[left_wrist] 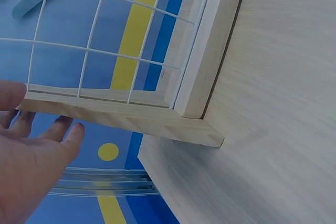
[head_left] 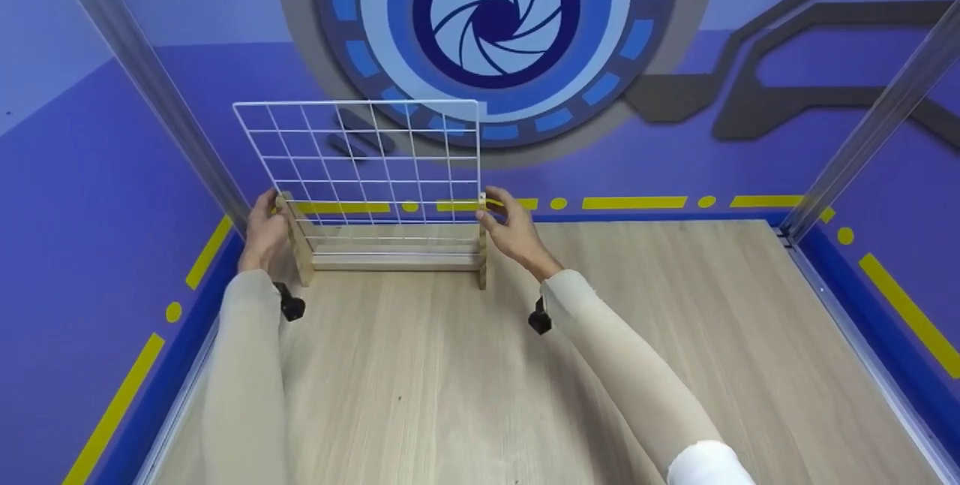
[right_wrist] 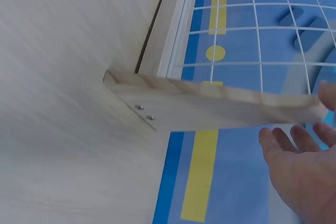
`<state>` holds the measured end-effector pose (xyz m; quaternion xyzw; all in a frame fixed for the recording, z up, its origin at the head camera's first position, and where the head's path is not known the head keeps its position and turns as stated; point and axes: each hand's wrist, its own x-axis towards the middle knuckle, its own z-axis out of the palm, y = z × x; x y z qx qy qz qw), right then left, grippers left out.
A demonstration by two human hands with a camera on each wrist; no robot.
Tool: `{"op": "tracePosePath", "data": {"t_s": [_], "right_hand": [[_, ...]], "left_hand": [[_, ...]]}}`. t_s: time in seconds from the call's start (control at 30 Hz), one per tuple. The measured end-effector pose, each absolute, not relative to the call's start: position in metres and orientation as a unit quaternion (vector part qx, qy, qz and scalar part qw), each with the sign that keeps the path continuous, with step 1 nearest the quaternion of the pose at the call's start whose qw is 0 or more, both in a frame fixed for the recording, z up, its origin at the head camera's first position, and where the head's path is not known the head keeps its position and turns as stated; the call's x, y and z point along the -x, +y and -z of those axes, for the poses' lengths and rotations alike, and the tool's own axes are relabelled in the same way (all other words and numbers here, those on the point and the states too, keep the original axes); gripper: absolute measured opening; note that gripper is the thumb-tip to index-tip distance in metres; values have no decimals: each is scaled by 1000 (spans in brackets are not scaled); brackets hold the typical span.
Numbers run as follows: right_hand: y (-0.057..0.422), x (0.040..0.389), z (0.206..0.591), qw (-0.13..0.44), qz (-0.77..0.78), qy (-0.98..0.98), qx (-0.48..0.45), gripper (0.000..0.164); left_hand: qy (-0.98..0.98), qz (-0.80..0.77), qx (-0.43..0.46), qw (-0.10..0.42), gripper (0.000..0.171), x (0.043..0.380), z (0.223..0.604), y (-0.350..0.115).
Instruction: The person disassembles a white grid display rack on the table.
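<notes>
Blue printed walls (head_left: pixel 645 162) are enclosing a pale tabletop (head_left: pixel 420 365), where a wooden rack (head_left: pixel 394 263) is standing upright towards the back, left of the middle, and carrying a white wire grid (head_left: pixel 379 158) between its two uprights. One hand is working at each end: the left hand (head_left: pixel 264 233) is grasping the upper part of the left upright (head_left: pixel 298 237), thumb in front and fingers curving round outside, while the right hand (head_left: pixel 517 230) is lightly pinching the top of the right upright (head_left: pixel 483 260), some fingers hanging clear of the wood. Both feet seem to be resting on the tabletop. For good handling, the hands should probably be sharing the effort evenly, so that the frame isn't twisting and the grid isn't slipping. Holding wood rather than thin wire is looking sensible; the left end, near the table's corner, is calling for extra care.
</notes>
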<state>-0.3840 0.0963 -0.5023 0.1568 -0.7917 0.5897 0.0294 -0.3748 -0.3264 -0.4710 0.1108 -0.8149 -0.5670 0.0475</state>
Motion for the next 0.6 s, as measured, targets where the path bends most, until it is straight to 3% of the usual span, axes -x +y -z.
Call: {"op": "tracePosePath", "data": {"t_s": [0.27,0.6], "right_hand": [[86,383,503,77,-578,-801,-137,41],[83,383,506,91,-551,-816,-150,37]], "left_hand": [[-808,573,-127,49,59,379,475,-320],[-829,543,-121,54,58,377,482,-326]]}}
